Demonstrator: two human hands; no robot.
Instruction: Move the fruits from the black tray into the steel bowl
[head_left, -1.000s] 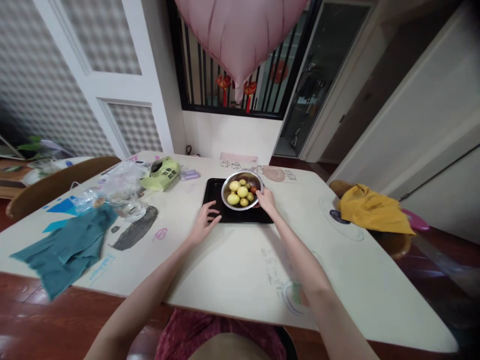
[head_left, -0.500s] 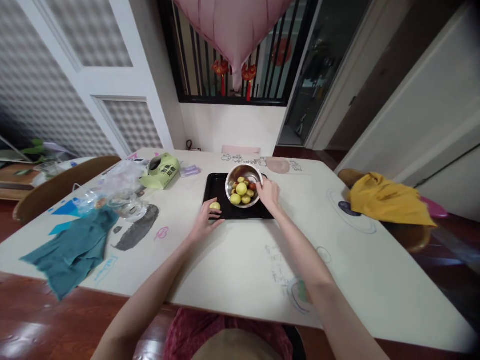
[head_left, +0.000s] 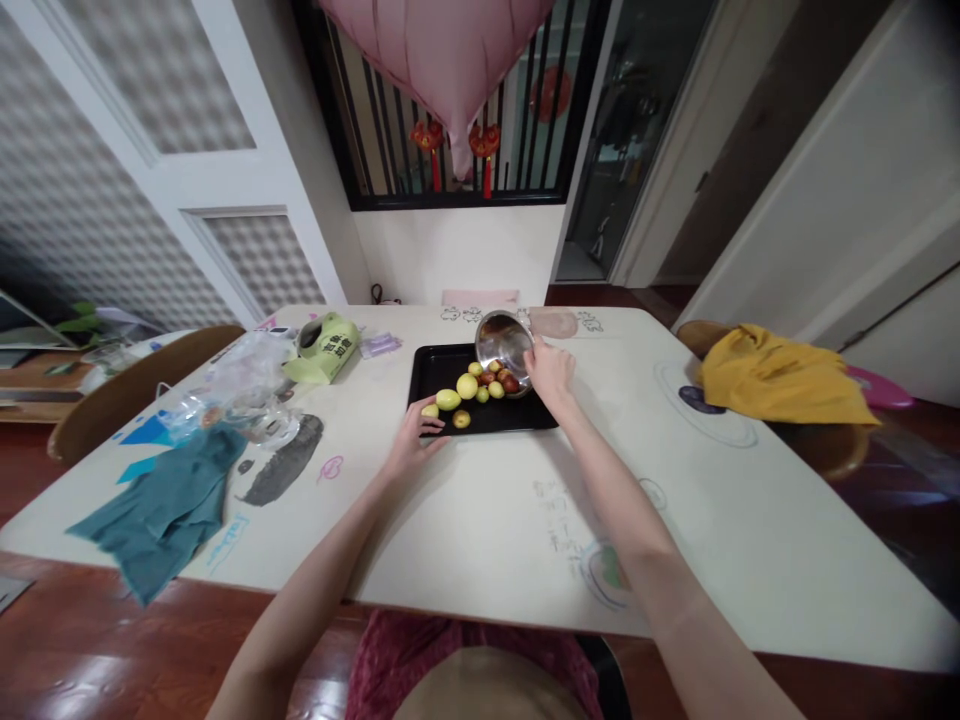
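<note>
My right hand [head_left: 551, 372] grips the rim of a shiny metal bowl [head_left: 501, 335], tilted on its side with its mouth towards the left. Several small fruits spill from it onto a black baking tray [head_left: 436, 368]: yellow-green ones such as this fruit [head_left: 466, 386], and reddish-brown ones such as this fruit [head_left: 510, 383]. My left hand [head_left: 411, 437] rests at the tray's front left corner, fingers spread over the edge and thumb apart. Against its fingertips lies one yellow-green fruit [head_left: 430, 411]; the hand does not visibly close round it.
On the left of the white table [head_left: 480, 520] lie a teal cloth [head_left: 161, 505], clear plastic wrappings [head_left: 251, 375] and a green bag [head_left: 326, 345]. A yellow cloth [head_left: 780, 375] drapes over a chair at the right. A pink balloon [head_left: 450, 50] hangs ahead.
The bowl has tipped over to the left and shifted right with my right hand. Fruits that were inside have rolled out across the tray. My left hand has stayed at the corner.
</note>
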